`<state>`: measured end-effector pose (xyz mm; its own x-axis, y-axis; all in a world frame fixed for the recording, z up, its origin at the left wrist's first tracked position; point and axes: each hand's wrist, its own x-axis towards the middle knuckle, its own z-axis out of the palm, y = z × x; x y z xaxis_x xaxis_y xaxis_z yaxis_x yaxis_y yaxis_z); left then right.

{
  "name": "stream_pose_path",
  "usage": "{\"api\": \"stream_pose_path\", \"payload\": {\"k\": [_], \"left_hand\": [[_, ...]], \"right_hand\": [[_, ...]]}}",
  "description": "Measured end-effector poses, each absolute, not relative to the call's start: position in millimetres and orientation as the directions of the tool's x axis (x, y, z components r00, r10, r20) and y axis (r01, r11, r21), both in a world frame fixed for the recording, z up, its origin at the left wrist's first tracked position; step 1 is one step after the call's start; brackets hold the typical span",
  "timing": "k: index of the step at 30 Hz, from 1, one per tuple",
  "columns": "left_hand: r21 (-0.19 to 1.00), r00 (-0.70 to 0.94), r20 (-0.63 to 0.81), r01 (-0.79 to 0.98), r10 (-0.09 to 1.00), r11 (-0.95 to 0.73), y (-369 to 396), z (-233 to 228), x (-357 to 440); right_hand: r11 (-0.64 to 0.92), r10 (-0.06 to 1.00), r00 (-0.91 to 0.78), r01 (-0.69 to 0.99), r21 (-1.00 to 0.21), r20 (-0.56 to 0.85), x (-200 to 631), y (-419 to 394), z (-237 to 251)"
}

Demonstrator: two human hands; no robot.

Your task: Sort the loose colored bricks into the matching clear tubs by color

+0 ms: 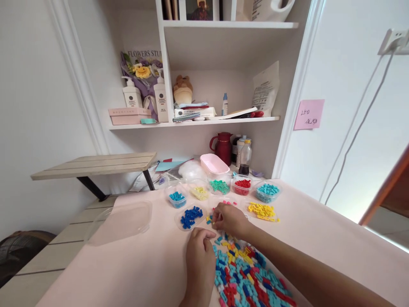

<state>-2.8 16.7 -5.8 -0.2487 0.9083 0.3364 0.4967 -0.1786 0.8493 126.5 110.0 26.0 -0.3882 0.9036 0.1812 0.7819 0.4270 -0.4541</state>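
My right hand (230, 220) reaches over the table just beyond a mixed pile of small plastic building bricks (243, 277). Its fingers are pinched together, and anything between them is too small to make out. A few loose bricks (209, 218) lie by its fingertips. My left hand (200, 251) rests at the pile's left edge with its fingers curled in; whatever they may hold is hidden. Just past it is a clear tray of dark blue bricks (191, 216). To the right of my right hand stands a tray of yellow bricks (261, 209).
Behind are clear tubs with blue bricks (177, 197), pale yellow bricks (200, 193), green bricks (220, 186), red bricks (242, 185) and turquoise bricks (267, 190). A clear lid (128, 219) lies left. A pink basin (214, 164), red jug (223, 149) and bottle (245, 157) stand at the back.
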Motion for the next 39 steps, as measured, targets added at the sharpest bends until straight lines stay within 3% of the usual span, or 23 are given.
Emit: {"api": "stream_pose_path", "payload": {"k": [13,17,21,30,39], "left_hand": [[0.901,-0.293,0.279,0.41,0.915,-0.143,20.1,-10.0,-3.3],[0.928,-0.352,0.239,0.358,0.905,-0.106,20.9,-9.7,-5.3],[0.945,-0.381,0.214,0.313,0.899,-0.092,20.0,-8.5,-5.9],[0.957,-0.409,0.214,0.268,0.887,-0.107,18.3,-3.3,-4.6],[0.952,-0.418,0.227,0.287,0.879,-0.11,19.1,-4.9,-6.2]], "right_hand": [[0.439,0.874,-0.235,0.759,-0.481,0.426,109.7,195.2,80.3],[0.497,0.862,-0.343,0.721,-0.483,0.374,118.9,177.3,55.9],[0.585,0.811,-0.482,0.7,-0.41,0.333,129.6,147.6,33.5],[0.529,0.849,-0.489,0.79,-0.311,0.201,122.6,129.4,30.0],[0.537,0.829,-0.553,0.74,-0.405,0.087,131.8,120.6,21.3]]}}
